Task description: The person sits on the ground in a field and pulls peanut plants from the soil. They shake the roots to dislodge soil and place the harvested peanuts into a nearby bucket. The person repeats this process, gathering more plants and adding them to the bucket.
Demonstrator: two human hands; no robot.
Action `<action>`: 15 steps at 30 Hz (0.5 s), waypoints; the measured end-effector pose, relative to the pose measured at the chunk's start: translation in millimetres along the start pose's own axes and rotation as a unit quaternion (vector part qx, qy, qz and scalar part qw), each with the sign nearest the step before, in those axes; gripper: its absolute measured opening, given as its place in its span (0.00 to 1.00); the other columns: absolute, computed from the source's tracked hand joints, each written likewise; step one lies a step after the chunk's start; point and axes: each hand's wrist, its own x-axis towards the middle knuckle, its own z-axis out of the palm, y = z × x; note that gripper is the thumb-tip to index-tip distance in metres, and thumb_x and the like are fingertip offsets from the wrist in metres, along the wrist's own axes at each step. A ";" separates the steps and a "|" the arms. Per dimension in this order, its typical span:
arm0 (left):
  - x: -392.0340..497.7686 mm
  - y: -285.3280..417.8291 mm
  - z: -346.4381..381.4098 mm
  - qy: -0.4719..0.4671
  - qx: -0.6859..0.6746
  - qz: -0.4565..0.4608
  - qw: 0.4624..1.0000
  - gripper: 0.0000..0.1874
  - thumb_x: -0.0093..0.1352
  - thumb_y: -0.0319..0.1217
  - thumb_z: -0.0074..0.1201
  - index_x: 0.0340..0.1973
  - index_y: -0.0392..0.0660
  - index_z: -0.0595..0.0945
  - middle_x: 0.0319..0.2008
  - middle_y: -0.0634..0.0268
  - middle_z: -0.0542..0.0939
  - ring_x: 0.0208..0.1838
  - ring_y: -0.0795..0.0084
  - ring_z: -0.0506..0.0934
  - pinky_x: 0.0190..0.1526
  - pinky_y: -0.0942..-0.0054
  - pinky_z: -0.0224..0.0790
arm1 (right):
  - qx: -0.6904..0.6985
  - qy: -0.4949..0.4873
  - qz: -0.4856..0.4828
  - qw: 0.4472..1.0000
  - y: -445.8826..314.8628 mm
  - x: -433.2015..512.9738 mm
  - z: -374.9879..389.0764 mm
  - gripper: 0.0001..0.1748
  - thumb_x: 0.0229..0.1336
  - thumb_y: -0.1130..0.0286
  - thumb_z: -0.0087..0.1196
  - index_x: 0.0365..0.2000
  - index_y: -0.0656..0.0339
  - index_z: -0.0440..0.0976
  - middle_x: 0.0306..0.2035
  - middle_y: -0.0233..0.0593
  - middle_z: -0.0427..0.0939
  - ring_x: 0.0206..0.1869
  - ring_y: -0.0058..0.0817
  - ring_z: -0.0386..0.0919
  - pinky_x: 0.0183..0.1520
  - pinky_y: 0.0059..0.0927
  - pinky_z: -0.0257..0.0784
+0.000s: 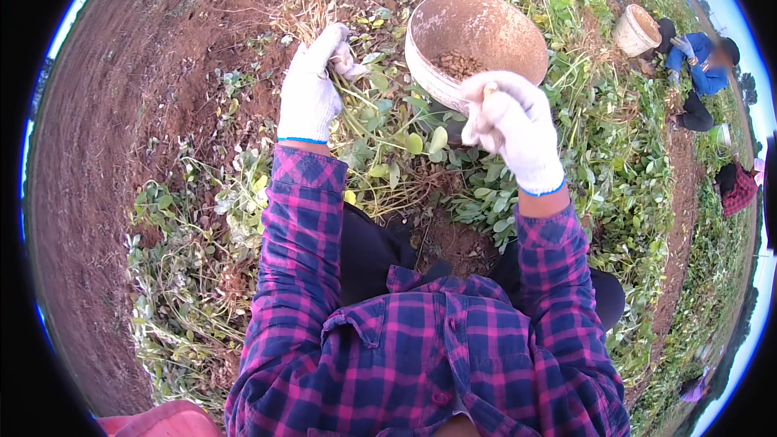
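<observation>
My left hand (312,85), in a white knit glove with a blue cuff edge, is closed around a peanut plant (370,115); its pale roots point up past the fingers and its leafy stems hang down to the right. My right hand (513,127), gloved alike, is raised at the near rim of a white plastic bucket (479,21). Its fingers are curled, with a small pale thing, perhaps a peanut pod (489,90), between thumb and fingers. Soil-coloured peanut pods (458,65) lie in the bottom of the tilted, dirt-stained bucket.
Pulled plants (194,291) lie in a heap at the left, and leafy plants (625,194) spread along the right. Bare brown soil (97,152) stretches at far left. A person in blue (698,67) sits by another bucket (637,30); other people are farther off. Something pink (164,420) is at lower left.
</observation>
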 end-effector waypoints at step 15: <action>-53.2 0.1 59.7 -0.197 0.103 0.114 0.968 0.33 0.73 0.36 0.58 0.69 0.34 0.68 0.69 0.53 0.72 0.70 0.60 0.71 0.74 0.61 0.60 | -0.232 0.055 -0.029 0.971 87.7 10.5 10.9 0.29 0.65 0.68 0.58 0.64 0.64 0.70 0.61 0.43 0.75 0.59 0.32 0.74 0.65 0.35 0.67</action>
